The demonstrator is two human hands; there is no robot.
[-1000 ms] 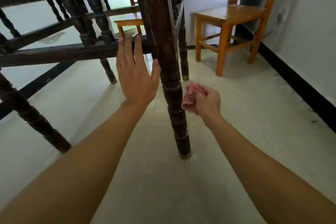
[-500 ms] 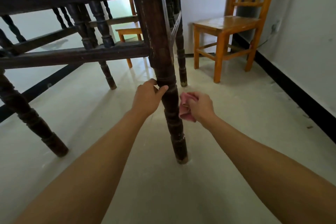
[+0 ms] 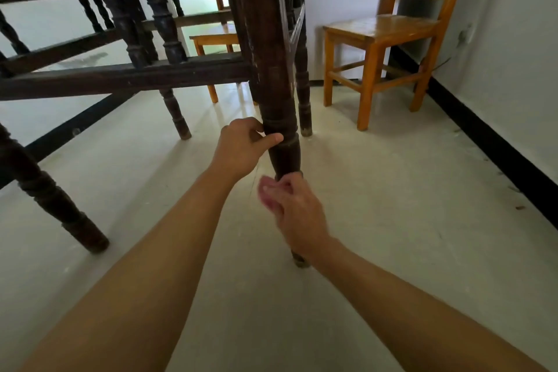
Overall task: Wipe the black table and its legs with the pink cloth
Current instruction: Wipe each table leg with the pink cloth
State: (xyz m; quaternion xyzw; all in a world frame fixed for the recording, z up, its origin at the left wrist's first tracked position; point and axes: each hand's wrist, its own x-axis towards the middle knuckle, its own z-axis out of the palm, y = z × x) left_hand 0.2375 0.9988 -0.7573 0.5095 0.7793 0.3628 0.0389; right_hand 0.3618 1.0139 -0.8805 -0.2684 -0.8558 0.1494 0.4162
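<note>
Ideally, wrap the cloth (image 3: 267,197) fully round the leg (image 3: 271,69) and draw down to the foot, pressing into the turned grooves; steady from above. Right hand (image 3: 299,214) curled tight on the bunched pink cloth, held against the leg's lower part, slightly blurred. Left hand (image 3: 241,146) just above, thumb and fingers closed round the same leg. Beyond, the black table's (image 3: 120,78) rails and other legs over pale floor (image 3: 392,190); farther right, a wooden chair (image 3: 377,36) near the wall (image 3: 513,69).
</note>
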